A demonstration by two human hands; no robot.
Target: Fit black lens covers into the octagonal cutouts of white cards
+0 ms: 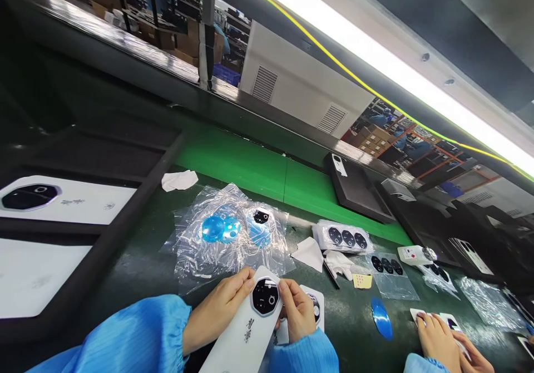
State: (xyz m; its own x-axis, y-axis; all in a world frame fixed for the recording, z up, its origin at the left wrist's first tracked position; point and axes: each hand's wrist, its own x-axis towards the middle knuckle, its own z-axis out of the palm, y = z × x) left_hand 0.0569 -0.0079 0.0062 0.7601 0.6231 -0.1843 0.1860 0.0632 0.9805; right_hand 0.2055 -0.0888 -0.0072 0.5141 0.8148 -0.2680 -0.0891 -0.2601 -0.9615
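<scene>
A white phone back cover point(240, 345) with a black round camera lens panel point(265, 297) near its top and dark lettering below is held between my two hands. My left hand point(225, 306) grips its left edge near the top, thumb on the front. My right hand point(299, 309) pinches the upper right edge beside the lens panel. Behind my right hand lies a second white phone back cover point(319, 302), partly hidden. Ahead, crumpled clear plastic bags point(192, 264) bear blue film discs point(212, 229) and a black lens panel point(261, 216).
Left stands a black tray point(125, 225) with white back covers point(89, 203). To the right are packed lens panels point(348, 238), a white glove point(340, 264), a yellow label point(362, 281), blue film point(381, 318) and a bottle point(415, 255). A co-worker's hands point(440, 339) work at the far right.
</scene>
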